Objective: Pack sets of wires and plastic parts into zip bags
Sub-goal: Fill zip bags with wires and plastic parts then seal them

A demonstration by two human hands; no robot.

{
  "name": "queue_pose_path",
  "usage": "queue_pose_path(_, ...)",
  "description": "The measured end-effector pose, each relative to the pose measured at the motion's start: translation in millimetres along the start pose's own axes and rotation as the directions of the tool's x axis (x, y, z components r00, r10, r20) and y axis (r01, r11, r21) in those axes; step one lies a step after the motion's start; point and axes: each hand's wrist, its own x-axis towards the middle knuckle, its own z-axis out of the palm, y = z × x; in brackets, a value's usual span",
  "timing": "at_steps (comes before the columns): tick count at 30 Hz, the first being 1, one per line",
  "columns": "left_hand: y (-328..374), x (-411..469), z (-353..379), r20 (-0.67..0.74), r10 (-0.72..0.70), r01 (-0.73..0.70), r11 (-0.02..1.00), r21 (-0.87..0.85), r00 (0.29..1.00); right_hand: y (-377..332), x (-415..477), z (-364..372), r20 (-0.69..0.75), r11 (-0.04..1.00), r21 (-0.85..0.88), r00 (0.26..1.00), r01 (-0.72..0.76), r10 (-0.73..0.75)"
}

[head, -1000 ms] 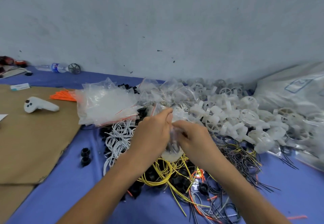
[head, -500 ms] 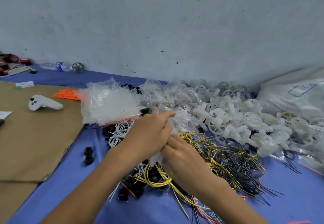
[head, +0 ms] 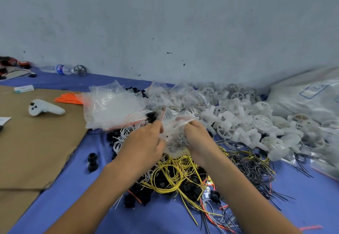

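Observation:
A small clear zip bag [head: 174, 134] with wires and a white part inside hangs between my hands above the wire pile. My left hand [head: 145, 142] pinches its top left edge and my right hand [head: 198, 140] pinches its top right edge. Below lie tangled yellow wires [head: 172, 173], black wires [head: 253, 166] and white wires [head: 122, 136]. Black plastic parts [head: 189, 189] sit among them. A heap of white plastic wheels [head: 244, 122] fills the right side. A stack of empty zip bags [head: 113, 111] lies to the left of my hands.
Brown cardboard [head: 36, 142] covers the left of the blue table, with a white controller [head: 44, 109] on it. Orange ties [head: 68, 99] lie by the bags. A water bottle [head: 58, 69] rests at the wall. A large white sack [head: 308, 94] stands at right.
My hands lifted from down near the yellow wires and moved apart, and the bag's top is now stretched between them.

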Motion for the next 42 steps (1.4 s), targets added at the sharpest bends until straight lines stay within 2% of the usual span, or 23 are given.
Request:
queue_pose_path(2, 1, 1, 0, -0.019, 0.002, -0.003, 0.999, -0.034, 1.000, -4, 2, 7, -0.035, 0.992, -0.107, 0.997, 0.063, -0.067)
queue_pose_path(3, 4, 3, -1, -0.035, 0.034, -0.036, 0.998, -0.053, 0.999, -5, 3, 12, -0.051, 0.962, -0.230, 0.986, 0.145, -0.160)
queue_pose_path(4, 7, 6, -3, -0.057, 0.061, -0.066, 0.995, -0.078, 0.996, -6, 5, 14, -0.020, 0.862, -0.437, 0.955, 0.257, -0.295)
queue_pose_path(5, 10, 10, -5, -0.072, 0.073, -0.080, 0.991, -0.110, 0.995, -9, 8, 15, 0.083, 0.632, -0.689, 0.905, 0.354, -0.417)
queue_pose_path(6, 11, 13, -8, -0.069, 0.070, -0.080, 0.985, -0.151, 0.995, -12, 12, 14, 0.217, 0.357, -0.847, 0.870, 0.393, -0.443)
queue_pose_path(7, 12, 15, -10, -0.044, 0.064, -0.072, 0.977, -0.202, 0.997, -17, 15, 13, 0.322, 0.147, -0.900, 0.855, 0.409, -0.408)
queue_pose_path(8, 10, 13, -12, -0.001, 0.071, -0.069, 0.966, -0.251, 0.997, -22, 19, 11, 0.375, 0.045, -0.910, 0.863, 0.413, -0.339)
queue_pose_path(10, 4, 5, -15, 0.099, 0.132, -0.098, 0.950, -0.296, 0.986, -36, 22, 6, 0.397, 0.010, -0.912, 0.889, 0.410, -0.228)
queue_pose_path(13, -1, -4, -15, 0.135, 0.255, -0.238, 0.963, -0.129, 0.958, -50, 25, 2, 0.417, -0.065, -0.909, 0.891, 0.412, -0.181)
queue_pose_path(15, -1, -1, -16, 0.059, 0.297, -0.298, 0.954, 0.011, 0.953, -56, 25, -2, 0.424, -0.067, -0.906, 0.891, 0.419, -0.166)
queue_pose_path(17, 0, 4, -19, 0.006, 0.335, -0.334, 0.936, 0.117, 0.942, -62, 26, -9, 0.424, -0.017, -0.905, 0.895, 0.426, -0.141)
queue_pose_path(22, 13, 11, -10, 0.111, 0.416, -0.429, 0.854, 0.293, 0.903, -68, 17, -24, 0.484, 0.063, -0.867, 0.865, 0.494, -0.130)
queue_pose_path(24, 20, 13, -8, 0.095, 0.424, -0.428, 0.827, 0.364, 0.901, -68, 14, -27, 0.500, 0.099, -0.850, 0.851, 0.518, -0.159)
queue_pose_path(26, 19, 16, -13, 0.031, 0.409, -0.393, 0.851, 0.348, 0.912, -64, 12, -38, 0.483, 0.098, -0.853, 0.847, 0.512, -0.221)
queue_pose_path(27, 16, 18, -17, -0.007, 0.397, -0.375, 0.873, 0.312, 0.918, -60, 11, -47, 0.473, 0.033, -0.864, 0.833, 0.502, -0.287)
queue_pose_path(29, 5, 22, -28, -0.079, 0.353, -0.326, 0.913, 0.244, 0.932, -53, 7, -67, 0.490, -0.197, -0.872, 0.799, 0.449, -0.348)
queue_pose_path(30, 1, 24, -33, -0.106, 0.331, -0.304, 0.928, 0.216, 0.937, -51, 7, -74, 0.494, -0.285, -0.863, 0.816, 0.417, -0.302)
queue_pose_path(32, -6, 28, -40, -0.121, 0.283, -0.262, 0.951, 0.164, 0.951, -47, 12, -82, 0.467, -0.312, -0.858, 0.872, 0.408, -0.145)
queue_pose_path(33, -8, 31, -43, -0.113, 0.262, -0.244, 0.958, 0.151, 0.958, -49, 15, -83, 0.466, -0.274, -0.863, 0.878, 0.424, -0.108)
queue_pose_path(35, -12, 35, -49, -0.135, 0.237, -0.219, 0.966, 0.136, 0.962, -63, 16, -84, 0.473, -0.122, -0.880, 0.866, 0.459, -0.161)
queue_pose_path(37, -17, 40, -63, -0.247, 0.212, -0.203, 0.977, 0.062, 0.945, -88, 10, -89, 0.445, 0.063, -0.873, 0.842, 0.484, -0.304)
queue_pose_path(39, -20, 44, -81, -0.367, 0.183, -0.216, 0.975, -0.050, 0.912, -114, -5, -91, 0.388, 0.219, -0.811, 0.779, 0.542, -0.493)
queue_pose_path(42, -16, 44, -100, -0.410, 0.132, -0.237, 0.948, -0.215, 0.902, -131, -26, -89, 0.357, 0.397, -0.632, 0.704, 0.666, -0.614)
